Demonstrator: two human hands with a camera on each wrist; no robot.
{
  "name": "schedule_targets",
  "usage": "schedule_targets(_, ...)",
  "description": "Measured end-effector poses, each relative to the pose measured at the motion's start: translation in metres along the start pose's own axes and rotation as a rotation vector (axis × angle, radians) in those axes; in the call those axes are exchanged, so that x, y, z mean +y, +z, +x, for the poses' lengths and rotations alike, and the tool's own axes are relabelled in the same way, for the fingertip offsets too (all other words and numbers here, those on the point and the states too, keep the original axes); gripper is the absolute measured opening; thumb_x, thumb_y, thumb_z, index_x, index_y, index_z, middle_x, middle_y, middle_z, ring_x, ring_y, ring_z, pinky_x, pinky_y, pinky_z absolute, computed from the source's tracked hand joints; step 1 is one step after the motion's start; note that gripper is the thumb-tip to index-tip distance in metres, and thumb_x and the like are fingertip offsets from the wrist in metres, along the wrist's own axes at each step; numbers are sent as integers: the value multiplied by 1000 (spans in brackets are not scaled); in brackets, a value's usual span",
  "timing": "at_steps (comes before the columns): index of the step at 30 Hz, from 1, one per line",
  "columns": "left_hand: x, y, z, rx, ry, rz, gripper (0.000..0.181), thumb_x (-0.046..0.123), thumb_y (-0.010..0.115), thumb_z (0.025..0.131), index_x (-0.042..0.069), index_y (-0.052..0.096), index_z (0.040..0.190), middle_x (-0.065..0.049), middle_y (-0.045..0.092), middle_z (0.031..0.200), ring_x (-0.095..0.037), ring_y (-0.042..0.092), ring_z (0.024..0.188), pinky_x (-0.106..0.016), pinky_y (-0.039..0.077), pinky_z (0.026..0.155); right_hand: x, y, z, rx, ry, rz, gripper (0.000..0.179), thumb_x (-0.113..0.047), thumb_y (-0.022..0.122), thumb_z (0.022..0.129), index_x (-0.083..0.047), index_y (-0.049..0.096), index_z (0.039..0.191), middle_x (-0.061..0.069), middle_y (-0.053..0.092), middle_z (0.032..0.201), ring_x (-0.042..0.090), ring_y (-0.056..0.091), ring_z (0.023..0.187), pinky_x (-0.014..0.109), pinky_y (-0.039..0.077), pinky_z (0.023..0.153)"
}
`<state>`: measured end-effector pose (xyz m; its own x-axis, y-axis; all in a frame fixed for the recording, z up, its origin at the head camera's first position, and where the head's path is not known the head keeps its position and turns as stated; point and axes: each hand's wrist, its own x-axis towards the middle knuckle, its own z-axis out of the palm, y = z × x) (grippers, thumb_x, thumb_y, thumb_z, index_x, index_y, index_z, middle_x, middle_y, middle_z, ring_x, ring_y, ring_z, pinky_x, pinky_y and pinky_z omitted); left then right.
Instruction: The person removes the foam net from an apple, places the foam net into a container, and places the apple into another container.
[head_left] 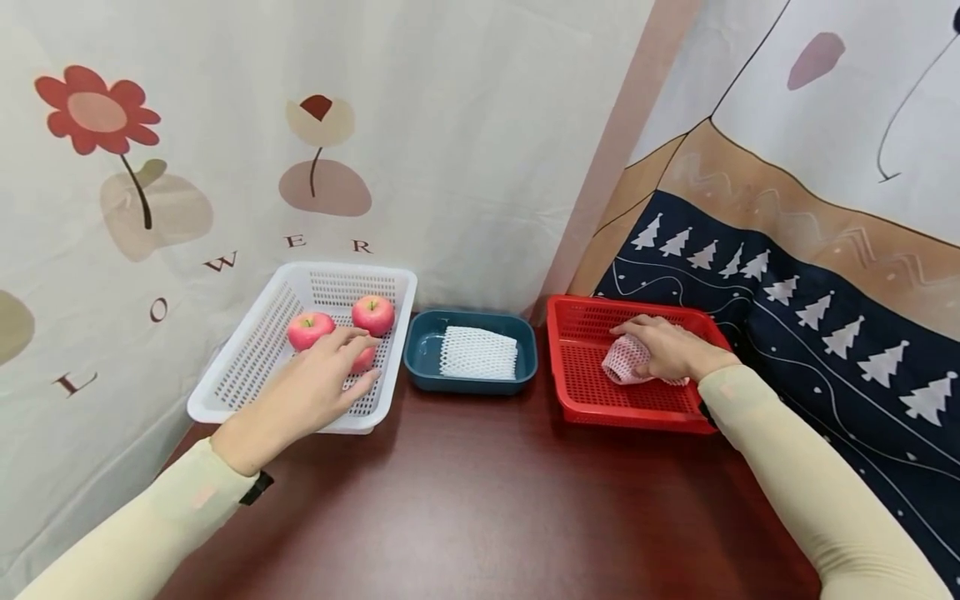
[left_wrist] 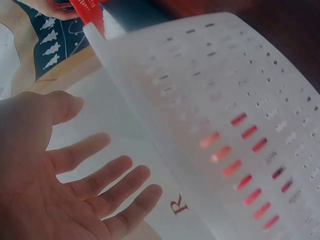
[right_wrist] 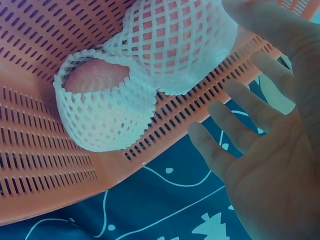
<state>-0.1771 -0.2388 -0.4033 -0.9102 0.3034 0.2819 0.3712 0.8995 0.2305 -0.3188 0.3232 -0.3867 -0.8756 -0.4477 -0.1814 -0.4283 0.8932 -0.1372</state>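
My left hand [head_left: 300, 392] hovers over the white perforated basket [head_left: 247, 375], fingers loosely extended and spread. Three red apples sit in that basket: one apple [head_left: 309, 329] at the left, a second apple [head_left: 373, 315] at the back, and a third apple [head_left: 364, 359] partly hidden by my fingers. Over the red basket [head_left: 577, 379] is my right hand [head_left: 671, 346], its fingers straight in the right wrist view. Its thumb is close to an apple in a foam net [right_wrist: 180, 40]; whether they touch, I cannot tell. Beside that lies another netted apple [right_wrist: 110, 117].
Between the two baskets stands a dark teal tray [head_left: 423, 354] holding white foam nets [head_left: 478, 353]. All three containers are on a reddish-brown table [head_left: 465, 483]. A pale curtain [head_left: 465, 167] hangs behind, with a navy tree-patterned cloth [head_left: 810, 333] at the right.
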Motion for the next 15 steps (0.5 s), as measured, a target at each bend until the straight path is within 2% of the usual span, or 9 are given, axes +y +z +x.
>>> schedule_targets(7, 13, 5, -2, 60, 59, -34, 59, 27, 89, 103, 4, 71, 154, -23, 67, 151, -41, 67, 139, -62, 67, 112, 1, 3, 2, -7, -8, -8, 80, -17, 95, 93, -13, 62, 166, 30, 57, 170, 59, 50, 156, 90, 38, 127)
schedule_targets(11, 19, 7, -3, 59, 62, -45, 59, 27, 89, 103, 5, 71, 155, -23, 67, 153, -41, 64, 141, -60, 70, 105, 2, 3, 3, -8, -15, -12, 80, -16, 95, 93, -13, 63, 166, 30, 57, 170, 59, 50, 156, 91, 39, 126)
schedule_targets(15, 23, 12, -3, 52, 67, -52, 61, 32, 89, 102, 7, 70, 155, -21, 66, 154, -39, 67, 137, -58, 73, 98, 4, 5, 6, -13, -20, -11, 78, -15, 94, 94, -13, 63, 166, 30, 56, 170, 60, 49, 157, 92, 38, 125)
